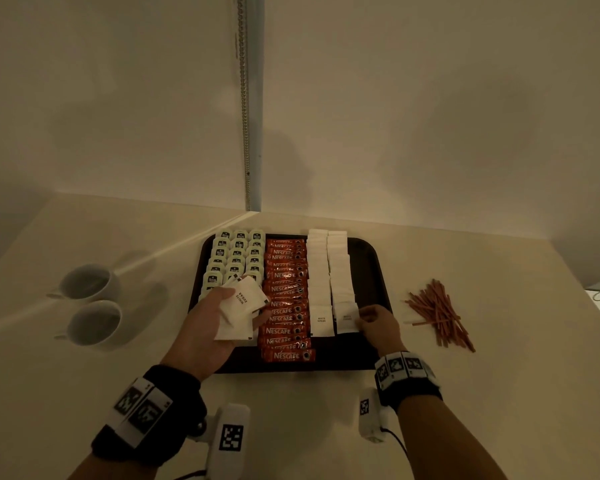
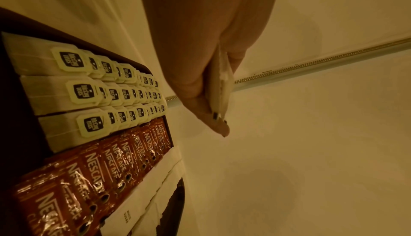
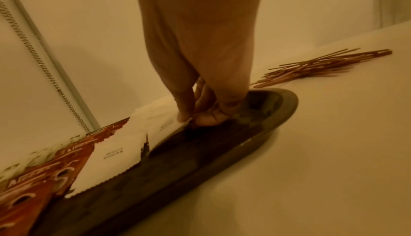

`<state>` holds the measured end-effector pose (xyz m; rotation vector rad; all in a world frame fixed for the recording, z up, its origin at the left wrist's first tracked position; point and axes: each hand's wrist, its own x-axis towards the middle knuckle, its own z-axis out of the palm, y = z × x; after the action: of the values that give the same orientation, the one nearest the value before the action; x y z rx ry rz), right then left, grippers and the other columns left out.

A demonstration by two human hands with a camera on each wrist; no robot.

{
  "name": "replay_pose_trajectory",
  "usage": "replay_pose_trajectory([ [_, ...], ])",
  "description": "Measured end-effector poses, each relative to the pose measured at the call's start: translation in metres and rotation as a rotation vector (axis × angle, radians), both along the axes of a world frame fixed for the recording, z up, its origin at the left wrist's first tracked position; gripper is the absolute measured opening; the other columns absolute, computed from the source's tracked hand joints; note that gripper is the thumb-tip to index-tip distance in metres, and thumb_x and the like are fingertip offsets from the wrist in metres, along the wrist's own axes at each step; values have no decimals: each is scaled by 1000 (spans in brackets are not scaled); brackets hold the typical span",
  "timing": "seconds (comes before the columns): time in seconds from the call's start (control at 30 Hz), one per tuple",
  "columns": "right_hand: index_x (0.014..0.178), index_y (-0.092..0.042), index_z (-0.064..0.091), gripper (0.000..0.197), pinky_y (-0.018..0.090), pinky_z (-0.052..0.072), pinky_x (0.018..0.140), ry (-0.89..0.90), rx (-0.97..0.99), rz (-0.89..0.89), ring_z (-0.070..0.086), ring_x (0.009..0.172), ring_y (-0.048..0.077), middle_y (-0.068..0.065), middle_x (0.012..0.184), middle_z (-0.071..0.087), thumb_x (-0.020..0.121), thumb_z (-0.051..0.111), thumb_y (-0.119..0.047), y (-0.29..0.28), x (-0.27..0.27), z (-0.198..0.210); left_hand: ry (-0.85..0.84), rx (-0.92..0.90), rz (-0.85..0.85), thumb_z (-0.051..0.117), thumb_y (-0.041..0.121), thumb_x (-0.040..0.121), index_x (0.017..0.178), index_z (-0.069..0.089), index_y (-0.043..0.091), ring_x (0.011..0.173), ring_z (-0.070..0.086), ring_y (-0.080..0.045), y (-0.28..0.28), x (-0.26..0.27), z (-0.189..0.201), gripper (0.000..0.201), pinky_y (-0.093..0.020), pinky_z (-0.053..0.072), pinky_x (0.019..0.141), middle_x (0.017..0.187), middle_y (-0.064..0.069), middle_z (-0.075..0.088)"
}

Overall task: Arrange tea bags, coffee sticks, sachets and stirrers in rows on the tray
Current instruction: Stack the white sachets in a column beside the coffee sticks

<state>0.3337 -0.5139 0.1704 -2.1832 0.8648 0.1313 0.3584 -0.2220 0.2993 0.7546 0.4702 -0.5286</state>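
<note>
Cream table [image 1: 465, 393] against bare wall [image 1: 430, 98]; left grip [image 1: 205, 327] and right grip [image 1: 378, 323] pinch sugar sachets [image 1: 243, 303].

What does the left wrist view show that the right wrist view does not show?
Only the left wrist view shows the tea bags in three rows and the left hand gripping a stack of sachets. Only the right wrist view shows the stirrers piled on the table and the right hand pinching a white sugar sachet. Both show the coffee sticks, the sachet rows and the dark tray.
</note>
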Motion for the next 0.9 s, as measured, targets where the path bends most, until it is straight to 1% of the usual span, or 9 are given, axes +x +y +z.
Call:
replay_pose_trajectory([
  [0.27,104,-6,56,25,30,46,84,-16,-126,-22,58,98,25,14,105,63,82,68,-11,9,4,-1,-21,27,32,48,6,94,112,57,8,100,62,-33,-1,1,0,20,-46,60,64,106,-17,66],
  [0.37,104,-6,55,30,27,47,75,-91,-145,-4,59,92,21,8,97,62,82,70,-18,19,6,19,-64,31,37,49,4,94,116,55,8,98,63,-32,-1,2,-1,24,-43,59,64,109,-17,65],
  [0.47,102,-12,59,20,14,42,64,-289,114,140,57,81,8,-3,90,60,88,63,-26,53,12,68,-121,63,12,52,3,93,111,58,10,91,66,-27,-4,2,0,20,-37,58,63,106,-14,67],
  [0.57,101,-22,62,16,17,48,64,-374,453,386,62,81,6,-4,93,66,92,55,-32,95,18,120,-202,158,-48,54,2,91,102,61,13,81,67,-20,-11,3,4,16,-28,54,52,95,-9,70],
  [0.67,101,-26,65,13,21,52,67,-409,456,526,63,78,14,2,89,67,92,56,-30,117,23,141,-325,276,-107,58,5,89,97,64,15,73,68,-14,-17,6,10,14,-25,49,49,84,-3,73],
  [0.73,101,-18,65,13,22,49,63,-435,486,516,59,72,13,3,81,63,92,57,-24,120,24,143,-388,320,-109,66,11,83,98,66,13,75,68,-16,-18,8,14,16,-25,49,51,86,-4,73],
  [0.77,102,-14,64,14,23,49,64,-443,561,467,59,73,13,3,83,64,92,57,-21,120,24,143,-396,328,-95,70,14,77,104,66,11,80,67,-19,-18,9,14,27,-26,49,53,92,-8,73],
  [0.83,100,-12,61,10,26,52,70,-447,775,359,65,83,18,8,94,68,92,56,-14,119,21,142,-395,340,-73,74,13,72,114,62,6,87,65,-26,-16,10,13,45,-27,49,53,104,-16,70],
  [0.9,96,-13,59,8,33,55,79,-444,914,314,67,93,25,14,104,68,90,57,-10,121,17,140,-420,393,-56,73,6,76,117,60,4,89,65,-26,-15,10,12,43,-25,50,53,108,-18,69],
])
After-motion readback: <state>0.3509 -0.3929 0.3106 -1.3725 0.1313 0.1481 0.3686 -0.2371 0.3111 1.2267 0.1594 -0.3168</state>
